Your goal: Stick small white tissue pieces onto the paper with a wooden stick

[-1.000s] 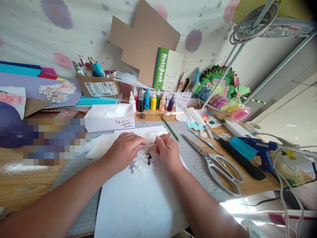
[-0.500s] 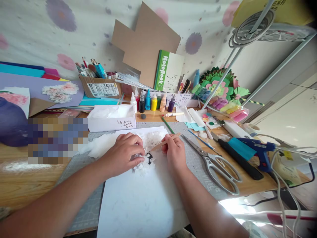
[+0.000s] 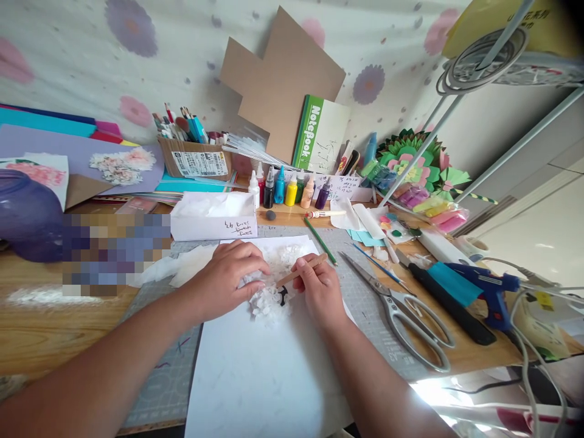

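My left hand (image 3: pixel 233 277) rests at the left side of a clump of white crumpled paper bits (image 3: pixel 268 309). Its thumb and fingers are apart, with white bits between and under them. In my right hand (image 3: pixel 317 287) a flat wooden stick (image 3: pixel 294 272) is pinched, its tip pointing down-left into the clump. Just below that tip a small black shape (image 3: pixel 283 296) shows on the white sheet (image 3: pixel 255 377), partly ringed by the white bits. Torn tissue paper (image 3: pixel 194 266) lies beside my left wrist.
Large scissors (image 3: pixel 396 304), a black-handled cutter (image 3: pixel 449 304) and a blue glue gun (image 3: pixel 493 292) lie to the right. A green pencil (image 3: pixel 320 240) is behind my right hand. A white box (image 3: pixel 214 225) and several paint bottles (image 3: pixel 291 191) stand at the back, near a notebook (image 3: pixel 322 134).
My left thumb and fingers have moved apart from their pinch at the white bits. The wooden stick stays in my right hand, its tip still at the clump. The whole view has shifted slightly.
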A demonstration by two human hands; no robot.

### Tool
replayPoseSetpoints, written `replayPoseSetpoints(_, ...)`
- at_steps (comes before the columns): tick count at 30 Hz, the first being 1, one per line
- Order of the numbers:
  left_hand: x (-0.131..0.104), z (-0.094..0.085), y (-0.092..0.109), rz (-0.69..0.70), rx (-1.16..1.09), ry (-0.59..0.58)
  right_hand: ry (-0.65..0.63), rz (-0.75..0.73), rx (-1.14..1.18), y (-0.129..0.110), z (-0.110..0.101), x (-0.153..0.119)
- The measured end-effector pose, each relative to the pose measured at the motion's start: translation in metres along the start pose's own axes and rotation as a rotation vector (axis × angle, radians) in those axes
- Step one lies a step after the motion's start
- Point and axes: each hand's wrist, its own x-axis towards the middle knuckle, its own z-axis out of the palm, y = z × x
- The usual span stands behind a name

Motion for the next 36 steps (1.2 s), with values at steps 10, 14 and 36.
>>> replayPoseSetpoints(10, -0.011, -0.008, 0.005, -0.008, 0.027, -0.108, -0.145, -0.372, -0.188, -0.007, -0.007, -0.009)
replayPoseSetpoints(14, -0.039, -0.043, -0.023, -0.258, 0.064, 0.125, -0.226, -0.539, -0.221, -0.011, -0.009, -0.014)
replayPoseSetpoints(36, -0.058, -0.024, -0.016, -0.529, 0.352, 0.132, -0.297, -0.737, -0.383, -0.014, -0.009, -0.016)
